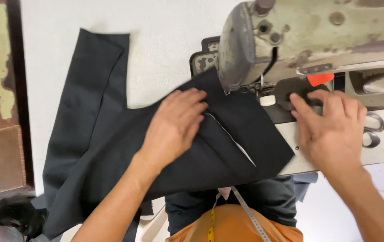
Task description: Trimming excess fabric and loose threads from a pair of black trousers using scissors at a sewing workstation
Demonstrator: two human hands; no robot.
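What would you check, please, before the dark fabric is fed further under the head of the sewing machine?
1. Left hand flat on the dark fabric, holding it down: ok.
2. Right hand resting beside the sewing machine head, fingers clear of the needle area: ok, though close to it.
3. Fabric edge lying under the presser foot: cannot tell, the head hides it.
4. Fabric lying smooth: not ok, a fold with a pale edge runs beside the left hand.
5. Measuring tape hanging clear of the work: ok.
6. Scissors out of the fabric's path: ok, they lie to the right.
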